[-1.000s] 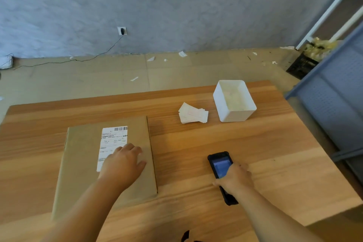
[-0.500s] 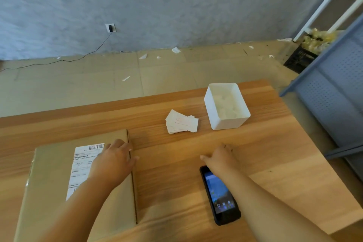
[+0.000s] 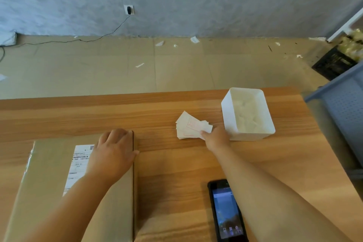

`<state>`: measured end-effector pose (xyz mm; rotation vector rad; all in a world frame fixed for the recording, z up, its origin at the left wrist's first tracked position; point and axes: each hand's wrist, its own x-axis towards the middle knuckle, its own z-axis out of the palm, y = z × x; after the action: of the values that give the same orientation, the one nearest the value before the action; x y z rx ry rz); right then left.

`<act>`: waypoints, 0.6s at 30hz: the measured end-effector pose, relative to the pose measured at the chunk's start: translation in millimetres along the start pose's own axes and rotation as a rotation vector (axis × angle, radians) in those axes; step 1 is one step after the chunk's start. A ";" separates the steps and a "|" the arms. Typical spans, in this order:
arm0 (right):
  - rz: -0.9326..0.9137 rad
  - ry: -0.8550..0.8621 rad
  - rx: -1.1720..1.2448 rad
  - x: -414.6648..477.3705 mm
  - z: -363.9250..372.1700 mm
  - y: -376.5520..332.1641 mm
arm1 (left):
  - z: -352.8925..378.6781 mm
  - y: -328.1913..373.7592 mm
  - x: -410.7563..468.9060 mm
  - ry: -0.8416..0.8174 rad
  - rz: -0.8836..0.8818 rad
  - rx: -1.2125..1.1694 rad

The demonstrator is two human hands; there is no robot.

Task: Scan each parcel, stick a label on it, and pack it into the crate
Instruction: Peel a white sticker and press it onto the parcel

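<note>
Reaching past the scanner (image 3: 226,213), right hand (image 3: 216,138) now pinches labels (image 3: 191,126); left hand (image 3: 114,153) stays spread on parcel (image 3: 49,180).

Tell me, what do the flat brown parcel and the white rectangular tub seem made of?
The flat brown parcel looks like matte cardboard: dull tan faces, a crisp folded edge. The white rectangular tub seems to be smooth plastic, judging by its thin walls and rounded corners, though I can't be certain.

parcel (image 3: 59,182) left | labels (image 3: 191,126) centre, bin (image 3: 228,116) just right | scanner (image 3: 225,210) near edge
</note>
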<state>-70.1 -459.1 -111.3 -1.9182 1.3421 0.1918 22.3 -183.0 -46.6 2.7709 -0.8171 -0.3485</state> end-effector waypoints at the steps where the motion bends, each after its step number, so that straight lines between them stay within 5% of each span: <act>1: 0.013 0.016 0.016 2.1 1.1 1.1 | 1.5 -0.7 -0.7 0.008 0.000 -0.010; 18: -0.122 0.208 -0.093 -26.5 -6.8 3.4 | 4.7 -5.9 -3.4 -0.033 0.008 -0.080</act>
<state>-86.4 -444.5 -94.6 -2.1395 1.3642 -0.0070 21.1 -177.0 -52.1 2.6941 -0.8040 -0.4172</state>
